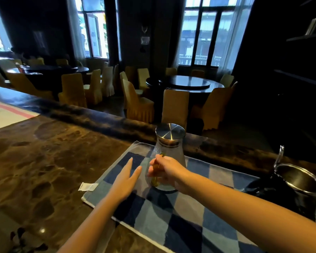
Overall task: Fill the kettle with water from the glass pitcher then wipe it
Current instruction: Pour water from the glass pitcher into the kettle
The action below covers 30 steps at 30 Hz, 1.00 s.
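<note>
A dark marbled table point(44, 161) carries a blue checked mat point(181, 225). On the mat, the black kettle point(288, 189) stands open at right and the glass pitcher point(169, 152), lidded, mid-mat. The right hand point(169, 172) has its fingers wrapped around the pitcher's handle; the left hand point(125, 179) hovers beside it, fingers spread flat.

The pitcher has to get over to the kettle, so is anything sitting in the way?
Nothing visible stands between them. The glass pitcher, gripped by the right hand, and the open kettle share the checkered mat; only bare mat lies between, crossed by the person's own forearm.
</note>
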Available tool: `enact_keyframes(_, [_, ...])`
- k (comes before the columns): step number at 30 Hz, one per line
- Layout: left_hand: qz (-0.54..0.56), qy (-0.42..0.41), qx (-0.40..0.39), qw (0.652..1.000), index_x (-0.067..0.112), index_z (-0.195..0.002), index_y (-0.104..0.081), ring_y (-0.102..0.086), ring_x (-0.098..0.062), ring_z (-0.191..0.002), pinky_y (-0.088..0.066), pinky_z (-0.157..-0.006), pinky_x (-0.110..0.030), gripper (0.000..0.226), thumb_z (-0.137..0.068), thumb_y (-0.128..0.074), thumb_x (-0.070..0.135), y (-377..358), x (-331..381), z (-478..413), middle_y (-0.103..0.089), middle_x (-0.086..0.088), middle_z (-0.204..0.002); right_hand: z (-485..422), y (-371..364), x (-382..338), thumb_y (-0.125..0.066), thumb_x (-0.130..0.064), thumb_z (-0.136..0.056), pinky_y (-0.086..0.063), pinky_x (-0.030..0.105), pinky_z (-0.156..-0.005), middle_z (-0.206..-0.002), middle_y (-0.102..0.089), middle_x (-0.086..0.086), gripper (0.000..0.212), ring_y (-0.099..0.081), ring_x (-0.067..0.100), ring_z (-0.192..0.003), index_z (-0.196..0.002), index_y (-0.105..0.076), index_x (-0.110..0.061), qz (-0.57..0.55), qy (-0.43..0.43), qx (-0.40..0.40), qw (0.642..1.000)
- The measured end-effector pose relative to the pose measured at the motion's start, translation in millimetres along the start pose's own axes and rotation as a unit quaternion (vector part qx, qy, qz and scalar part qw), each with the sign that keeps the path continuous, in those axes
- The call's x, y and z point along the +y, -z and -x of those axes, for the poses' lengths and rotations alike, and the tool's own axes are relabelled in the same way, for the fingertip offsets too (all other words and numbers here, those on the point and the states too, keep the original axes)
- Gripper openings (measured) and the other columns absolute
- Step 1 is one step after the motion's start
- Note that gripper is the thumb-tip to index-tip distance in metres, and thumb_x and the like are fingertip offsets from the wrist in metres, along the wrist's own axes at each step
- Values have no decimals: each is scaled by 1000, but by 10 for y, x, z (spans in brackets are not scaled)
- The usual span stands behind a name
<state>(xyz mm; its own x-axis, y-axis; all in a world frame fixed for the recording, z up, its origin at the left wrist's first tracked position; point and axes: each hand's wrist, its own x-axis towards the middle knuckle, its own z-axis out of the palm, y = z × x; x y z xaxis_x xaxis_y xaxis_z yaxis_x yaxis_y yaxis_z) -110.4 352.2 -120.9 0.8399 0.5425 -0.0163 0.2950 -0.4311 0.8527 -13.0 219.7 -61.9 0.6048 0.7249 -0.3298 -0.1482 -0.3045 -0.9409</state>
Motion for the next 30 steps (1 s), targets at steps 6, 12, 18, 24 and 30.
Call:
enact_keyframes(6, [70,-62,-62,994,26,-145,-17,-29,-14,-136,-28,-107,-31,79,-79,-52,53,-259,176,-221,-25,-1,-154,176,285,127,-28,-43,-101,-48,26,-72,-58,-52,-2,48,-54,14,-65,-70,-54,-17,9,16,3,1000])
enact_keyframes(12, [99,-105,-29,989,32,-141,-19,-33,-3,-116,-32,-93,-24,96,-64,-75,46,-603,247,-331,-34,1,-145,331,587,201,-27,-52,-98,-39,24,-57,-43,-43,-7,61,-42,8,-44,-50,-44,-20,67,18,114,991])
enact_keyframes(18, [122,-62,-40,990,35,-141,-16,-38,-19,-130,-35,-101,-35,111,-48,-70,64,-698,263,-344,-33,-4,-148,289,506,194,-45,-41,-95,-31,25,-52,-45,-39,-10,47,-36,8,-47,-51,-43,-22,32,82,237,968])
enact_keyframes(24, [180,-66,-57,980,35,-142,-11,-33,-25,-134,-32,-106,-41,106,-56,-72,51,-664,548,-246,-26,-3,-150,377,728,-116,-57,-36,-90,-32,20,-47,-40,-39,-8,56,-37,6,-42,-38,-44,-22,112,192,254,941])
enact_keyframes(30, [252,-174,-16,952,52,-113,-31,-44,5,-102,-38,-86,-16,71,-53,-68,50,-616,1301,-55,-41,26,-114,758,1213,-630,-62,-54,-79,-32,20,-42,-59,-38,10,53,-36,16,-50,-60,-54,-5,113,283,260,916])
